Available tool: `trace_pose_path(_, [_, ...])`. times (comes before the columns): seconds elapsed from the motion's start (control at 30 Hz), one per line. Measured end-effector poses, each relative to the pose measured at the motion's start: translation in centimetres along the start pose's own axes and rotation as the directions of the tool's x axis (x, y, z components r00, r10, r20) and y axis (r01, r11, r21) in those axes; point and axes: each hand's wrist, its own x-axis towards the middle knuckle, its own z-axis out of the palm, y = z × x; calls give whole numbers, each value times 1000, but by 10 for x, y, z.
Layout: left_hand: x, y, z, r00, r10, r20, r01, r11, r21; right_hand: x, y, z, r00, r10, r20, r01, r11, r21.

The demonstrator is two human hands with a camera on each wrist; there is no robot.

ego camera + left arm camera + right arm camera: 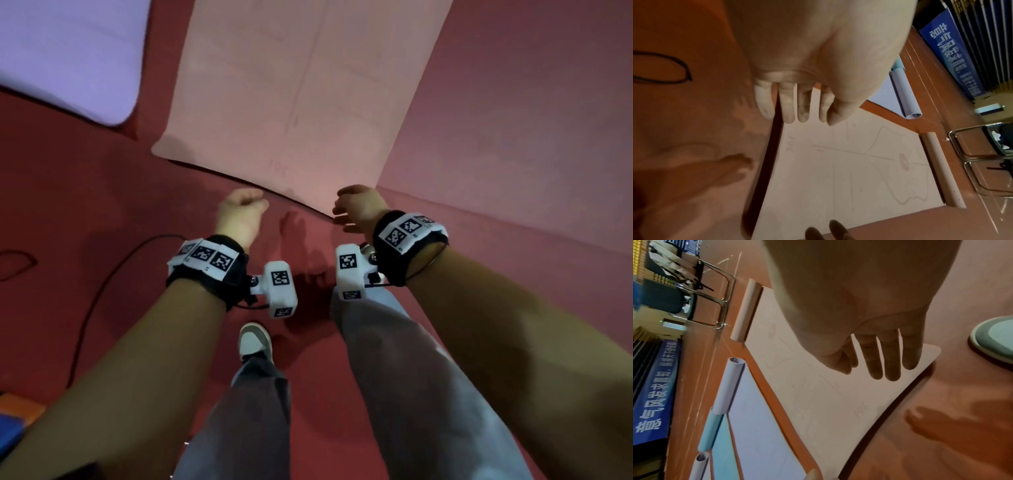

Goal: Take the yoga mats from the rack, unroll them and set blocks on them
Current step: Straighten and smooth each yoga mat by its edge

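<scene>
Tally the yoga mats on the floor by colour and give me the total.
Pink mat: 1
Lavender mats: 2
Light blue mat: 1
Total: 4, all counted in the right wrist view

mat [281,85] flat on floor [102,192], second mat [68,51] left

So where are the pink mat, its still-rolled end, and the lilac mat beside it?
pink mat [274,96], head view, on its flat unrolled surface.
rolled end of the pink mat [941,170], left wrist view, midway along the roll.
lilac mat [68,51], head view, on its flat surface.
</scene>
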Motion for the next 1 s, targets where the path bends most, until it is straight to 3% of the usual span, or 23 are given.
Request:
trace_pose_path(0.27, [102, -120, 52, 995, 39, 92, -47, 995, 86, 141, 93, 57, 995, 75, -60, -66, 987, 148])
trace_pose_path(0.4, [133, -147, 62, 991, 54, 123, -66, 994, 91, 178, 117, 72, 991, 100, -86, -70, 953, 293])
trace_pose_path(0.53, [160, -147, 70, 987, 80, 139, -94, 991, 95, 206, 121, 74, 984, 133, -121, -75, 914, 398])
trace_pose_path(0.6, [174, -137, 77, 978, 83, 193, -98, 993, 68, 221, 129, 73, 985, 123, -124, -70, 929, 363])
trace_pose_path(0.73, [197, -116, 92, 957, 22, 290, -40, 998, 54, 233, 142, 78, 983, 173, -64, -113, 841, 529])
trace_pose_path(0.87, [217, -112, 110, 957, -5, 291, -35, 990, 133, 245, 147, 80, 984, 136, -113, -42, 802, 596])
trace_pose_path(1.0, [234, -115, 117, 965, 6, 261, -53, 983, 174, 247, 152, 79, 991, 99, -90, -38, 853, 520])
